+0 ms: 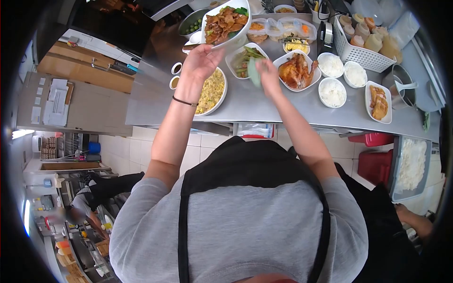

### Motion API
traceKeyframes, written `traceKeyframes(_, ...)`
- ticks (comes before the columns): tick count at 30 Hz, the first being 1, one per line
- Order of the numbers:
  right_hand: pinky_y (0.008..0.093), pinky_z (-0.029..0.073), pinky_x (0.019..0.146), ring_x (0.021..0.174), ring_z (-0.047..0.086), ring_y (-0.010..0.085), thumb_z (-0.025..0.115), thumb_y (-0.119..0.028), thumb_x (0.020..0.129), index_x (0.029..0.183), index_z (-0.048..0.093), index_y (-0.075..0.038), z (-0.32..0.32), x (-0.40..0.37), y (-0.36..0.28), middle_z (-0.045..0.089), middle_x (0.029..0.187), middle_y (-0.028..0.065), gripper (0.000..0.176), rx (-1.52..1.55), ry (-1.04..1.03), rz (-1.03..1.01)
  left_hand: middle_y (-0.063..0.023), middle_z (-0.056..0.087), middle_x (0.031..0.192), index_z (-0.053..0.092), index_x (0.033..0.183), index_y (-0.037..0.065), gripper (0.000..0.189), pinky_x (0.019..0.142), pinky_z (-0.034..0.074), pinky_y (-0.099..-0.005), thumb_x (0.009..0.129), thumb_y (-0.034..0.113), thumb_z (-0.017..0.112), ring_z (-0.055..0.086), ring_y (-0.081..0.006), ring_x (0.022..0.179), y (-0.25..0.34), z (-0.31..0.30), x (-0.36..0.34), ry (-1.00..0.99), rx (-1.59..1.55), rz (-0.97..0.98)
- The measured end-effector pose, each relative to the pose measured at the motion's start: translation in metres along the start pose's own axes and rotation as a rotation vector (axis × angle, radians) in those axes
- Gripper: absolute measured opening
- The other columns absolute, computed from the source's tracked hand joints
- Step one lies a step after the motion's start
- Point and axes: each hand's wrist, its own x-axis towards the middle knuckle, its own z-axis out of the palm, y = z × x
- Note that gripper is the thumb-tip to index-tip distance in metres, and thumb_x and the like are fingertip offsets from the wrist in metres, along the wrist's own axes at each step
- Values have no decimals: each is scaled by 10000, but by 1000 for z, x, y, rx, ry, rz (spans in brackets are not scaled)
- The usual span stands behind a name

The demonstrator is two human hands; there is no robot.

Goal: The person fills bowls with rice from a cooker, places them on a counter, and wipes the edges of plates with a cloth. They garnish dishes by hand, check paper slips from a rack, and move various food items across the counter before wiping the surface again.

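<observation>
Above the steel desk (264, 106), a plate of braised meat (225, 23) is lifted clear while a cloth (254, 71) works below it.
The left hand (203, 61) has its fingers curled under the plate's rim. The right hand (268, 75) has its fingers closed on the pale green cloth between the greens bowl (243, 59) and the roast chicken plate (296, 70). The fried rice (211, 92) and rice bowls (331, 92) stand already plated.

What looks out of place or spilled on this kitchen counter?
Only the dish of sliced meat and greens: the left hand holds it tilted above the steel counter, not resting flat. The right hand grips a pale green cloth. No spill shows.
</observation>
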Motion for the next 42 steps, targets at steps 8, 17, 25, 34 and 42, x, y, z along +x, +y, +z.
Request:
traceKeyframes(8,465,302,969,1170,380,275,239,-514,883,1237,401,-97,37,22,-106,417,1264,107,571,1148,-177,246,-231,488,1051,457,891,-79,126,851,487,-383,784,-15,439,518,-341,978,-46,-17,-10,43,163,38)
traceKeyframes(17,475,301,956,1109,418,301,396,-561,801,1179,455,-89,35,18,-98,460,1199,109,607,1375,-357,366,-190,477,1104,462,1035,-43,325,865,448,-388,852,218,521,510,-297,990,-45,-41,-32,-126,470,-1)
traceKeyframes(25,468,339,941,1097,444,283,387,-468,838,1170,475,-100,31,12,-104,482,1189,104,503,1348,-434,456,-200,486,1107,447,1131,-38,558,825,472,-351,875,455,402,551,-224,933,44,-58,-1,-160,870,92)
traceKeyframes(34,428,376,921,1046,485,256,395,-432,858,1158,486,-90,30,11,-85,506,1166,90,463,1248,-474,633,-92,596,909,473,1109,-58,318,593,533,-203,849,125,487,614,-114,701,68,-32,34,-481,1308,-267)
traceKeyframes(42,439,412,915,1043,508,284,447,-201,870,1140,461,-9,-11,26,-86,501,1149,163,332,799,-370,742,-117,590,927,480,1084,-94,300,636,540,-211,822,52,479,619,-144,733,66,-63,25,-294,1192,-223)
